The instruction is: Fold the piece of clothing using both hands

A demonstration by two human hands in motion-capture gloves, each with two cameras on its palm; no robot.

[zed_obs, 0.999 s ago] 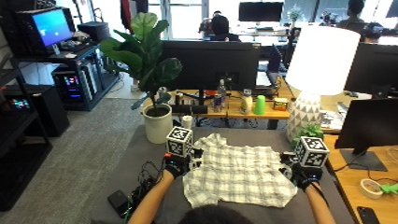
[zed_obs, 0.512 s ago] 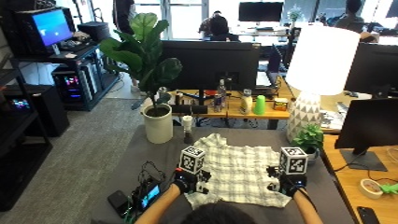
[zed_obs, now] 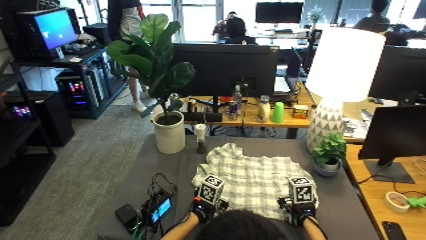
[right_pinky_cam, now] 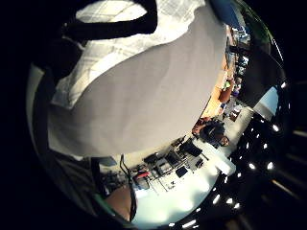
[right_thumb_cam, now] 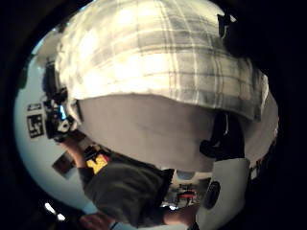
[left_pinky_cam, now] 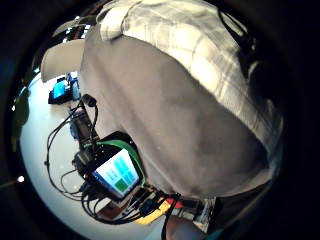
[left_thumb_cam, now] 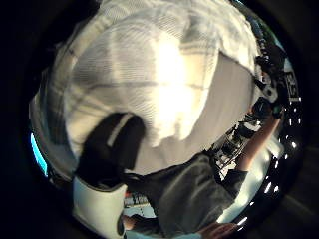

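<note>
While the plaid shirt lies spread on the grey bench, its near edge sits right in front of you. Your left hand pinches the near left corner, fingers curled onto the cloth. Your right hand grips the near right corner likewise. Left of the shirt lies a small lit device with cables; a potted plant stands at the right.
</note>
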